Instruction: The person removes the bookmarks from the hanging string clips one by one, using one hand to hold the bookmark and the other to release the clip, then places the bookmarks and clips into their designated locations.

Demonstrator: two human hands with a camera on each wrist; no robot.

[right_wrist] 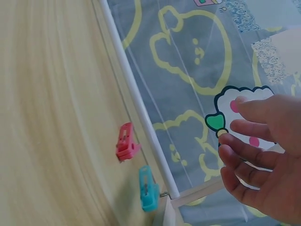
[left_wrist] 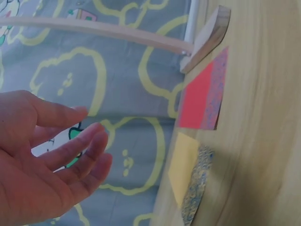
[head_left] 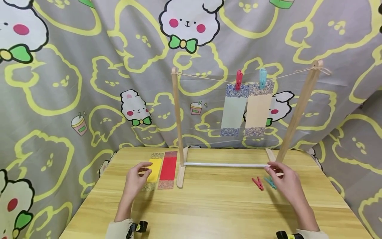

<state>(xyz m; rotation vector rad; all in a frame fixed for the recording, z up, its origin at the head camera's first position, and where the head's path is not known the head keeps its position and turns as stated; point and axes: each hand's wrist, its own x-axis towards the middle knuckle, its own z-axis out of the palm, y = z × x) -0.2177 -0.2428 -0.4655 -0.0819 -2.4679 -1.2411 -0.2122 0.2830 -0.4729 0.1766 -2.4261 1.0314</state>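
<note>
Over the yellow paper strip [head_left: 155, 168] my left hand [head_left: 136, 177] hovers with loosely bent fingers, holding nothing. A red paper strip [head_left: 168, 167] lies to its right. My right hand [head_left: 285, 181] is raised near the right end of the white rod, also holding nothing; its thumb and fingertips are apart in the right wrist view. Below it on the table are a red clothespin [right_wrist: 125, 142] and a blue clothespin [right_wrist: 148, 189]. On the string, a red clothespin [head_left: 239, 79] holds a pale green strip [head_left: 234, 111], and a blue clothespin [head_left: 262, 78] holds a beige strip [head_left: 258, 111].
A wooden frame stands on the table [head_left: 209, 202], with a left post [head_left: 177, 119], a right post [head_left: 298, 111] and a white rod [head_left: 226, 164] low between them. The string [head_left: 206, 78] joins the post tops. A patterned curtain [head_left: 98, 79] hangs behind.
</note>
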